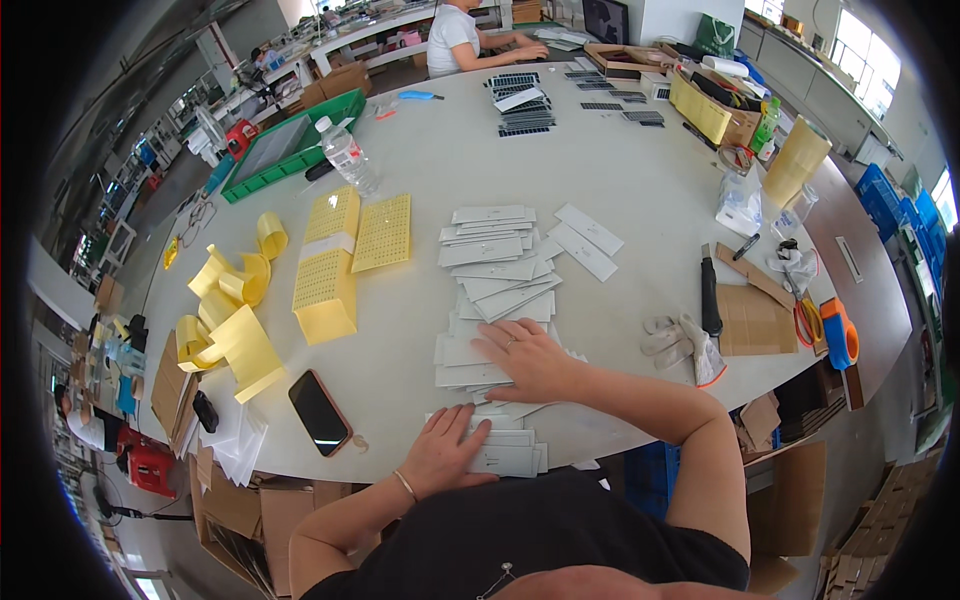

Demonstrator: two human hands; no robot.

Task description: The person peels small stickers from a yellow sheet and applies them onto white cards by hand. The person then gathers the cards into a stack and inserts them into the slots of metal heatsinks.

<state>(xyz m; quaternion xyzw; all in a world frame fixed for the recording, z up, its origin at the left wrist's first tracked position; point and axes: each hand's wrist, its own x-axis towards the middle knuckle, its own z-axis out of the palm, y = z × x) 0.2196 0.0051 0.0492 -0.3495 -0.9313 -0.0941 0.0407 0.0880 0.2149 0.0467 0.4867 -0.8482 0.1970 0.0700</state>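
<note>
A long overlapping row of white rectangular cards (490,250) runs down the middle of the table toward me. My left hand (440,452) rests at the near end of the row, fingers outstretched against the edge of the nearest cards (505,460). Farther up, my right hand (537,363) lies flat across the cards with its fingers spread, covering part of them. Neither hand grips anything. Two loose white cards (587,240) lie to the right of the row's far end.
Left are yellow label sheets (328,265), curled yellow strips (230,300), a phone (320,412) and a water bottle (345,155). Right are gloves (685,345), a black-handled cutter (709,290), scissors (808,320) and a tape dispenser (838,333). Another person (460,40) works across the table.
</note>
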